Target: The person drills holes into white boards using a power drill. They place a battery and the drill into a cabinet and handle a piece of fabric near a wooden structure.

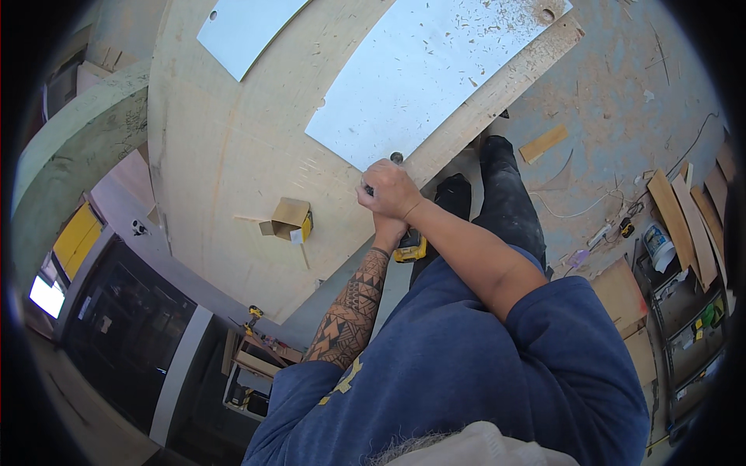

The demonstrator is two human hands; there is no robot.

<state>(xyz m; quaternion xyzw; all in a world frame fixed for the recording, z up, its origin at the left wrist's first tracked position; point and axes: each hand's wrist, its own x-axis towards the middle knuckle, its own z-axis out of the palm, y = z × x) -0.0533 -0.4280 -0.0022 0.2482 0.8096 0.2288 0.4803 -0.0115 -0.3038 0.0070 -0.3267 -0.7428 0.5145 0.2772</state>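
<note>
A cordless drill with a yellow and black battery sits between my two hands, mostly hidden by them. My left hand, at the end of a tattooed forearm, is closed around the drill's grip just above the battery. My right hand wraps over the drill's body ahead of it. A round dark metal cutter shows past my right knuckles, at the near corner of a long white panel. Whether the cutter touches the panel I cannot tell. Wood chips lie over the panel's far end, around a round hole.
The panel lies along the edge of a large plywood table. A second white panel lies far left. An open cardboard box stands left of my hands. Wood offcuts, a white bucket and a cable are on the right.
</note>
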